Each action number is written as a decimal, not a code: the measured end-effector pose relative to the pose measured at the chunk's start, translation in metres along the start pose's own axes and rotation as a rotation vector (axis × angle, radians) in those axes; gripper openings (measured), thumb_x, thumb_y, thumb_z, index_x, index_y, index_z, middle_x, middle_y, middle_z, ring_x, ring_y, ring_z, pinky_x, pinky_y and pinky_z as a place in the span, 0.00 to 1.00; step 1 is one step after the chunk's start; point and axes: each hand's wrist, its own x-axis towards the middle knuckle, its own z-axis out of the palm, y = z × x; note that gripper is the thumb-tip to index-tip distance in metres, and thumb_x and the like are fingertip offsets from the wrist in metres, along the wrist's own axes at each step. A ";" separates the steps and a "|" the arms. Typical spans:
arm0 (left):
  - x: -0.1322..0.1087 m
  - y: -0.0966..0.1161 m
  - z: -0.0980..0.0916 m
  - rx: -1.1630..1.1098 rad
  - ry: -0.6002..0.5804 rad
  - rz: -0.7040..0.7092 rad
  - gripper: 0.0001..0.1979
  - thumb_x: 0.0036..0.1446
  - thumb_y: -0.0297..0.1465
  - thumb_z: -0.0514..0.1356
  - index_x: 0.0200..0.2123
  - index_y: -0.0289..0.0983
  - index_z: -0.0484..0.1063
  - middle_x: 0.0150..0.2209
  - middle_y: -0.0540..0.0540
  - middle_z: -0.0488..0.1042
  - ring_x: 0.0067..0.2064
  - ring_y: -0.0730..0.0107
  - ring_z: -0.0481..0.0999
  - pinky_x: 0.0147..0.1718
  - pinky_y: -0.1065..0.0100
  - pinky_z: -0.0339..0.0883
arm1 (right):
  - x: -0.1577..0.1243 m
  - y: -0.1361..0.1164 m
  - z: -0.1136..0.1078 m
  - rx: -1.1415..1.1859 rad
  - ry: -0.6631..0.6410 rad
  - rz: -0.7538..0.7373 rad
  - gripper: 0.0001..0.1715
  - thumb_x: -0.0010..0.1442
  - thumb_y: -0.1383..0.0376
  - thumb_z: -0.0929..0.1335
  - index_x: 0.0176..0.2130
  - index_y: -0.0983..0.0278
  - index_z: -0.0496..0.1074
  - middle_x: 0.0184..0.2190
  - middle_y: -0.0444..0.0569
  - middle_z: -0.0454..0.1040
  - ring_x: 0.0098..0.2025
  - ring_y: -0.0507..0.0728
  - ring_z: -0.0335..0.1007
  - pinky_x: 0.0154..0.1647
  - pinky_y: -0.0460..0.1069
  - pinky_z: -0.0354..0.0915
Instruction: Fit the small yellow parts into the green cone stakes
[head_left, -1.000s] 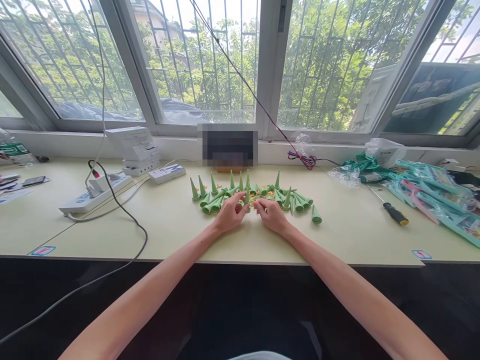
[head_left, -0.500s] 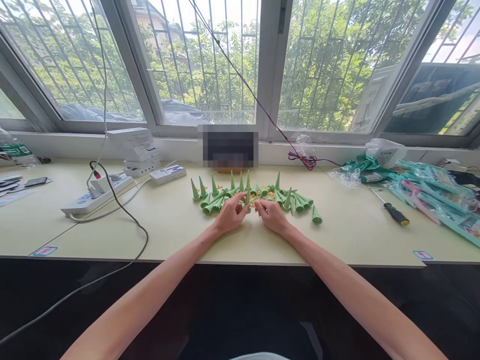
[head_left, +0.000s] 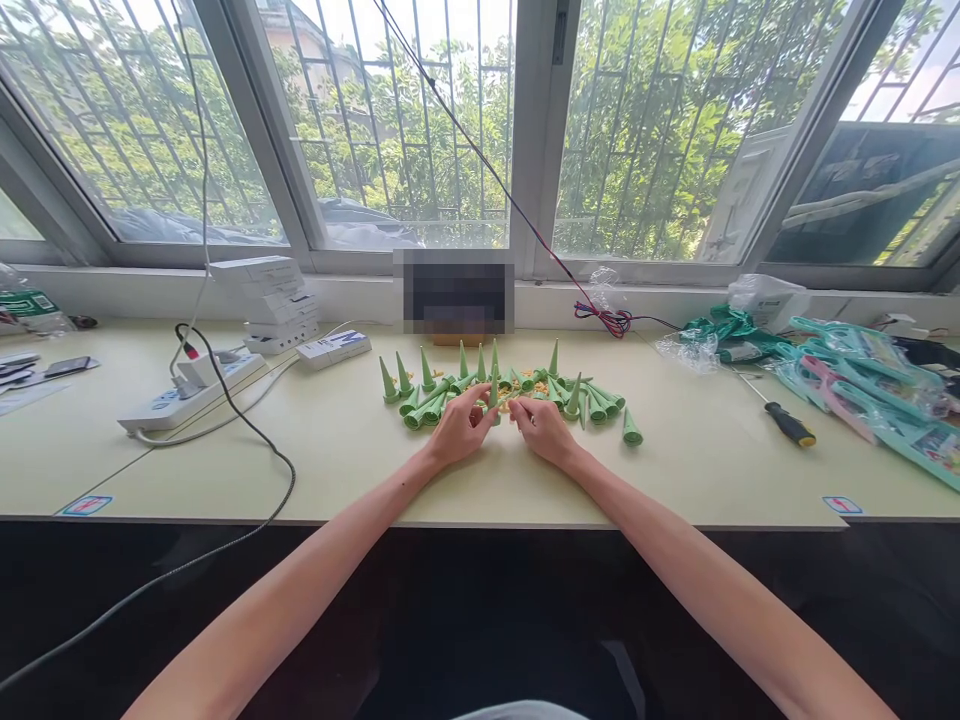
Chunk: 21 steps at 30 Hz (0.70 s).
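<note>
My left hand [head_left: 461, 428] is closed round a green cone [head_left: 493, 392], which stands point up between the thumb and fingers. Close to its right, my right hand [head_left: 541, 428] has its fingers pinched together; whatever they hold is too small or hidden to name. Several more green cones lie on their sides around the hands, such as one lying cone [head_left: 632, 430] at the right. Others stand upright, like the cone [head_left: 388, 382] at the left end. Small yellow-orange pieces [head_left: 531, 382] are scattered among the cones.
A power strip [head_left: 191, 392] with cables and a stack of white boxes [head_left: 274, 305] are on the left. To the right lie a screwdriver [head_left: 789, 422] and teal packaging [head_left: 862, 375]. A blurred dark block [head_left: 457, 292] stands behind the cones. The table edge [head_left: 517, 526] runs under my forearms.
The whole view has shifted very slightly. Both hands and the cones keep their places, and my left hand still holds the same cone.
</note>
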 end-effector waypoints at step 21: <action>0.000 0.003 -0.001 -0.015 -0.003 -0.035 0.16 0.60 0.33 0.58 0.50 0.35 0.65 0.39 0.44 0.72 0.19 0.82 0.64 0.19 0.74 0.63 | 0.000 0.000 -0.002 0.032 0.013 -0.050 0.12 0.64 0.59 0.64 0.34 0.64 0.70 0.28 0.47 0.72 0.28 0.53 0.64 0.29 0.47 0.59</action>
